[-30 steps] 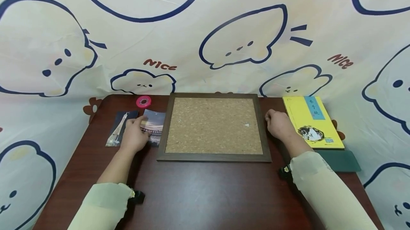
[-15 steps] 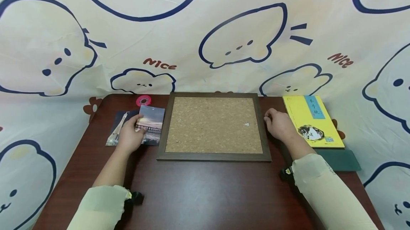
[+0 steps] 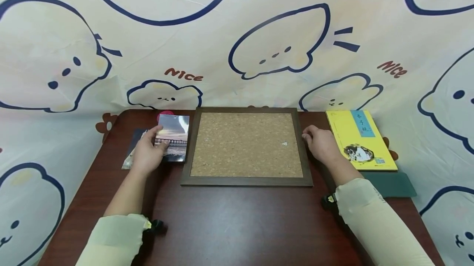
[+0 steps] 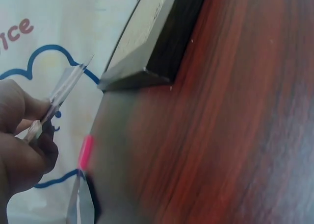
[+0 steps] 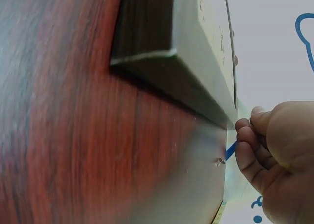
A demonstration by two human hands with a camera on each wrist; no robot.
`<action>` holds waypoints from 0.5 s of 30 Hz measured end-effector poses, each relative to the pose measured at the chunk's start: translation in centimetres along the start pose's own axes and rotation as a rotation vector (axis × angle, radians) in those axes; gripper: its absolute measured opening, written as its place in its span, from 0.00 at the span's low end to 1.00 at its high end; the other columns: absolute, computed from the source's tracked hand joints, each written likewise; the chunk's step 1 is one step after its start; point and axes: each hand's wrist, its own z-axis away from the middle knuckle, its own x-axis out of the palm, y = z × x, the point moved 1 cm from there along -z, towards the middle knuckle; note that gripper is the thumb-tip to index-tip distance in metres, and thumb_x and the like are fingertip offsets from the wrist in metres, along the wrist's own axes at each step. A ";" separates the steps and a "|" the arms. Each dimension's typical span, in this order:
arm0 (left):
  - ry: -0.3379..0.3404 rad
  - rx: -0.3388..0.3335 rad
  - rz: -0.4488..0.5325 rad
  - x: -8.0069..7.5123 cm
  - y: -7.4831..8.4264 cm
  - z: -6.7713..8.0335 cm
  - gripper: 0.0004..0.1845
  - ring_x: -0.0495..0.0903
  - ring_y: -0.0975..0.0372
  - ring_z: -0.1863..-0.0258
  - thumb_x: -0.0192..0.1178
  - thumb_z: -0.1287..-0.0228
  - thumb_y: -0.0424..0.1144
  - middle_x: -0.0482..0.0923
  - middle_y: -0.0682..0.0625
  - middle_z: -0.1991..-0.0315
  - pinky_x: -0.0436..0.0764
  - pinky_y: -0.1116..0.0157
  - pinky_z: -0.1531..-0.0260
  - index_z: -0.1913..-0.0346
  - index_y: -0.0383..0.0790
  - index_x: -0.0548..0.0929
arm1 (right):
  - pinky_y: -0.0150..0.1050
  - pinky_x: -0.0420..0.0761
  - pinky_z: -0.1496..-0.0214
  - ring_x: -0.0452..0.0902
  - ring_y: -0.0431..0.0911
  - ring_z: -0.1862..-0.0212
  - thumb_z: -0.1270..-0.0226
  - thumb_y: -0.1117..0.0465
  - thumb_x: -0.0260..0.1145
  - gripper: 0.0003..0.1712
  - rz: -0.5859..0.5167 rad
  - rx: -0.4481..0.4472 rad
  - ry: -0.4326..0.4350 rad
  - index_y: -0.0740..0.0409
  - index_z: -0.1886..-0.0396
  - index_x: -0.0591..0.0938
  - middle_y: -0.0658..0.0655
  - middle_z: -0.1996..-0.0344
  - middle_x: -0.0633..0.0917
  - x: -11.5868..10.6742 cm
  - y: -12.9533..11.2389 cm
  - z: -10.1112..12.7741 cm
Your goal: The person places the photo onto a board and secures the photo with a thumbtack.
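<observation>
My left hand pinches a photo of a pier under a pale sky, raised off the table; in the left wrist view the photo shows edge-on between thumb and fingers. Under that hand lies a second photo, mostly covered. At the table's middle a cork board in a brown frame lies flat. Beside its right edge my right hand holds its fingers curled, thumb against index finger. In the right wrist view a tiny pin-like thing shows at those fingertips; its kind is too small to tell.
A pink tape roll sits behind the held photo, partly hidden. Another tiny pin-like thing lies on the table near my right hand. At right, a yellow book overlaps a dark green item. A patterned cloth hangs behind.
My left hand has lifted the pier photo and drawn it up and slightly left, so it now covers part of the tape roll. My right hand has shifted slightly left.
</observation>
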 end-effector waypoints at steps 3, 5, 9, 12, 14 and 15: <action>-0.024 0.007 0.031 0.5 0.5 0.0 0.30 0.71 0.52 0.43 0.58 0.32 0.35 0.70 0.38 0.36 0.73 0.52 0.47 0.28 0.45 0.64 | 0.41 0.74 0.73 0.75 0.46 0.74 0.27 0.57 0.58 0.10 -0.017 -0.005 0.010 0.57 0.55 0.80 0.55 0.71 0.84 0.0 -0.5 0.0; -0.036 0.012 0.051 1.0 0.8 0.0 0.30 0.71 0.52 0.44 0.58 0.32 0.34 0.70 0.38 0.37 0.73 0.53 0.49 0.28 0.44 0.64 | 0.42 0.75 0.71 0.76 0.47 0.71 0.27 0.58 0.58 0.09 -0.037 -0.020 0.010 0.58 0.55 0.80 0.57 0.68 0.85 0.0 -0.9 0.1; -0.057 0.015 0.077 1.9 1.2 0.0 0.30 0.72 0.52 0.47 0.59 0.33 0.34 0.71 0.39 0.39 0.72 0.55 0.50 0.29 0.44 0.65 | 0.45 0.78 0.67 0.79 0.48 0.67 0.27 0.59 0.58 0.09 -0.048 -0.055 0.015 0.58 0.56 0.81 0.58 0.65 0.85 0.2 -1.5 0.1; -0.069 0.024 0.078 2.6 1.5 0.0 0.30 0.73 0.53 0.49 0.59 0.33 0.34 0.72 0.39 0.40 0.74 0.57 0.54 0.29 0.45 0.65 | 0.46 0.79 0.65 0.80 0.49 0.65 0.27 0.59 0.58 0.09 -0.055 -0.068 0.023 0.58 0.56 0.81 0.58 0.64 0.85 0.3 -1.9 0.1; -0.075 0.039 0.073 3.0 1.6 -0.1 0.30 0.75 0.54 0.53 0.58 0.32 0.34 0.72 0.40 0.41 0.75 0.60 0.59 0.29 0.45 0.65 | 0.46 0.79 0.65 0.80 0.48 0.65 0.27 0.60 0.57 0.09 -0.060 -0.069 0.026 0.58 0.56 0.81 0.58 0.64 0.85 0.3 -2.1 0.0; -0.078 0.046 0.072 3.1 1.7 -0.1 0.29 0.76 0.55 0.58 0.58 0.32 0.35 0.73 0.41 0.42 0.76 0.61 0.63 0.29 0.45 0.66 | 0.45 0.79 0.65 0.80 0.48 0.65 0.27 0.60 0.57 0.08 -0.064 -0.068 0.029 0.58 0.56 0.81 0.58 0.64 0.85 0.3 -2.2 0.0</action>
